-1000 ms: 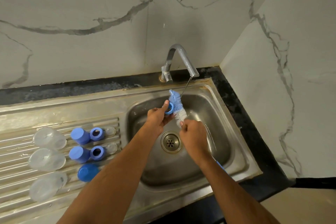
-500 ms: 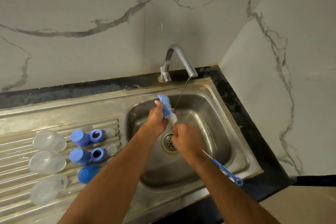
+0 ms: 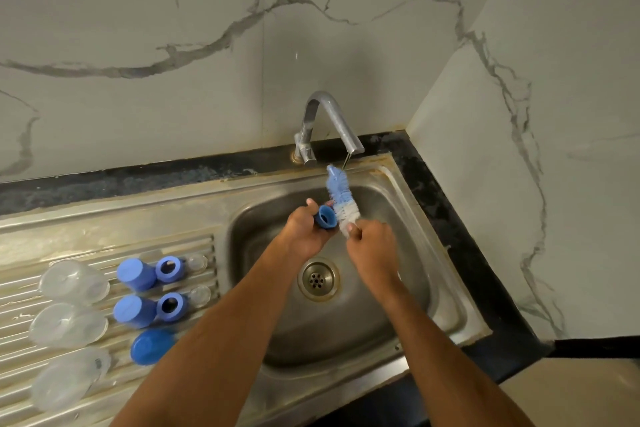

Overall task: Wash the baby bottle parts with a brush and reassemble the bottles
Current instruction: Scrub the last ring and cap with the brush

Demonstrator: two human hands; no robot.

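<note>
My left hand (image 3: 304, 230) curled round a blue ring (image 3: 326, 217), right hand (image 3: 372, 246) gripping the brush (image 3: 341, 199), mid-frame over the sink (image 3: 446, 274).

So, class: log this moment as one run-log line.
left hand: holds blue ring | right hand: grips brush | tap: running

Sink (image 3: 446, 291): dull, stained stainless steel. Tap (image 3: 334, 121): brushed metal. Ring (image 3: 326, 217): matt blue plastic. Brush (image 3: 341, 199): soft bristles. Wall (image 3: 173, 28): smooth marble-look.
</note>
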